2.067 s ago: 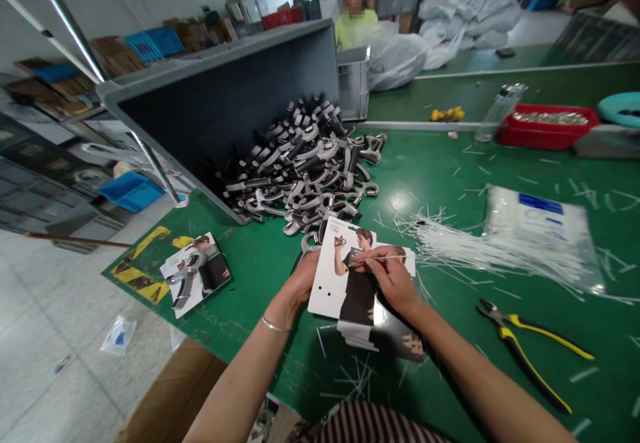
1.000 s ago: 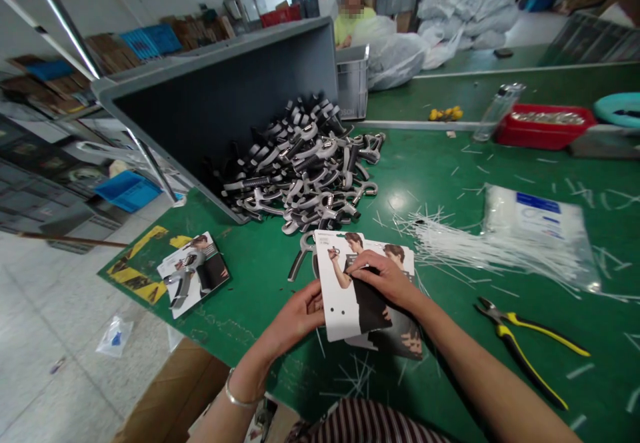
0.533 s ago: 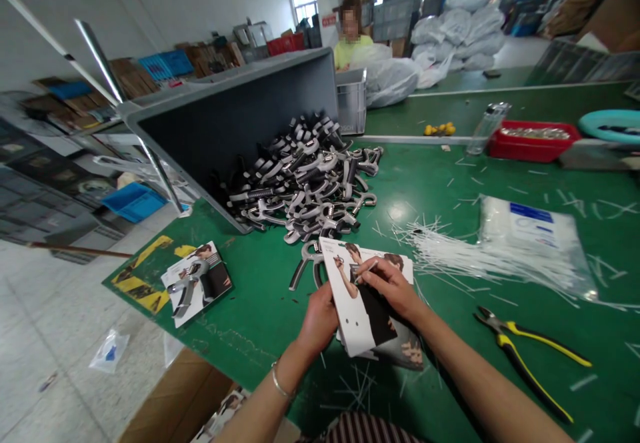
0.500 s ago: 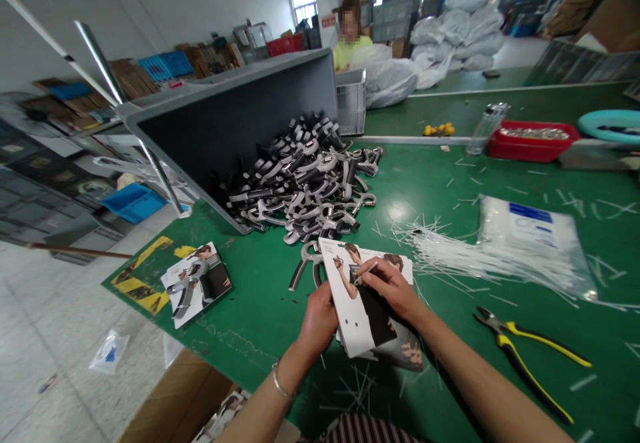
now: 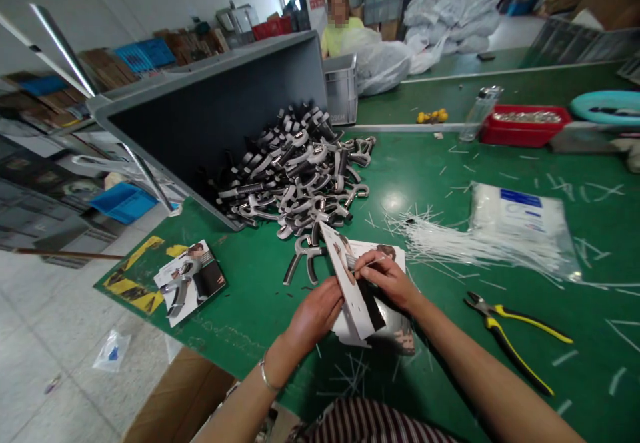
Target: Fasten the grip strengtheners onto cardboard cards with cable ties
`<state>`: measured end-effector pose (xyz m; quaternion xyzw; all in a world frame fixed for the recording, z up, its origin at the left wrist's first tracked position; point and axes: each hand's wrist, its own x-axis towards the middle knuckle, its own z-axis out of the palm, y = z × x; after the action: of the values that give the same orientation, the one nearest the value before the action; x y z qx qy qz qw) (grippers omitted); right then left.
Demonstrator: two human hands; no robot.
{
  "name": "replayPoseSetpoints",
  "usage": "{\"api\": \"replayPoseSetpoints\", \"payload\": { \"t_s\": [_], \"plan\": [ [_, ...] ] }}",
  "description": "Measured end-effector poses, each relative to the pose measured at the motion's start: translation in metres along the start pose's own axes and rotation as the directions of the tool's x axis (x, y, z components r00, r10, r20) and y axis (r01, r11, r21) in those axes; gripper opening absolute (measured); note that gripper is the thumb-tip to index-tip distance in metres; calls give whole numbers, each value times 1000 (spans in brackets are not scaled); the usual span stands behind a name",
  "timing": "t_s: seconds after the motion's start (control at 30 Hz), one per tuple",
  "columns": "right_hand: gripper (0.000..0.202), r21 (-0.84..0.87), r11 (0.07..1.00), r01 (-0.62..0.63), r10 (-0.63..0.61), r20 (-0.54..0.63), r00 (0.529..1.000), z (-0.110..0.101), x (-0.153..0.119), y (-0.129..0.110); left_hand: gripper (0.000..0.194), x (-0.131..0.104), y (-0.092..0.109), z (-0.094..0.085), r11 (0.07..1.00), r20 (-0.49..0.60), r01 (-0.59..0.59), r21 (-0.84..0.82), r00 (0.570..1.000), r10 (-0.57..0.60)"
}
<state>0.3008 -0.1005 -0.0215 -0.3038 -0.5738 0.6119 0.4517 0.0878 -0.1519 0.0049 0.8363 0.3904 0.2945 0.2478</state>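
Note:
A printed backing card stands tilted nearly edge-on in front of me. My left hand grips it from the left, its fingertips partly hidden behind the card. My right hand is closed in a pinch at the card's right face, on a thin white cable tie. Under and behind lie more printed cards on the green table. One grey-and-black hand grip strengthener lies just left of the raised card, near a large heap of hand grips.
The heap spills from a grey crate on its side. At left lies a card with a hand grip on it. Cable ties, a plastic bag and yellow-handled pliers lie right. A red tray stands farther back; a person is behind.
The card has turned from facing me to nearly edge-on. My left hand has shifted slightly left and down, and my right hand stays at the card. The whole view has shifted a little.

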Motion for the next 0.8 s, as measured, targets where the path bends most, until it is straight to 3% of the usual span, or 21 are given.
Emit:
{"api": "replayPoseSetpoints", "payload": {
  "t_s": [0.07, 0.23, 0.43, 0.7, 0.8],
  "plan": [
    [19, -6, 1000, 4, -4, 8, 1000, 1, -1, 0, 37, 0, -3, 2, 1000, -27, -9, 27, 1000, 10],
    [16, -130, 990, 52, -49, 30, 998, 4, -1, -4, 20, 6, 1, 6, 976, -181, 201, 83, 966, -183],
    [20, -373, 915, 156, -180, -31, 983, 8, 2, -11, 12, 11, 5, 1, 958, -180, 285, -14, 942, -283],
    [20, -498, 822, 274, -266, 89, 960, 15, 2, -6, 20, 4, -9, 9, 960, -259, 266, -88, 924, -280],
    [21, -512, 814, 275, -275, 78, 958, 17, -1, -5, 20, 3, -11, 7, 961, -303, 250, -121, 912, -275]
  ]
}}
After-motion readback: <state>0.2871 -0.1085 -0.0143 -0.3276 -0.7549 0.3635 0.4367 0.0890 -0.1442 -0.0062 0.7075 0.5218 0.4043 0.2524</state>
